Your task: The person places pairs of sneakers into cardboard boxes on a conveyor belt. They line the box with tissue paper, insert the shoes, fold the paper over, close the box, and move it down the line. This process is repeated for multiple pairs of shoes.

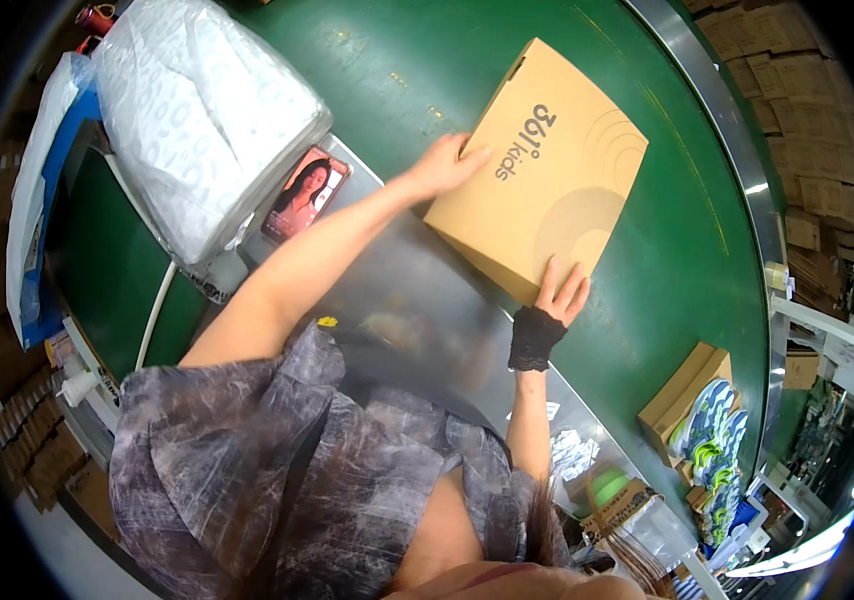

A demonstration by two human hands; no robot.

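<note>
A closed brown cardboard shoebox with dark printing and pale curved lines on its lid lies tilted on the green belt, its near edge beside the metal ledge. My left hand grips its left side, thumb over the lid and the other fingers partly hidden behind the edge. At the near right corner, my right hand holds the box, fingers resting against the lid and end. A black lace cuff covers my right wrist.
The green conveyor belt curves past, edged by a metal rail. To the left, a plastic-wrapped white bundle stands beside a phone with a lit screen on the metal ledge. An open box with colourful sneakers sits at right.
</note>
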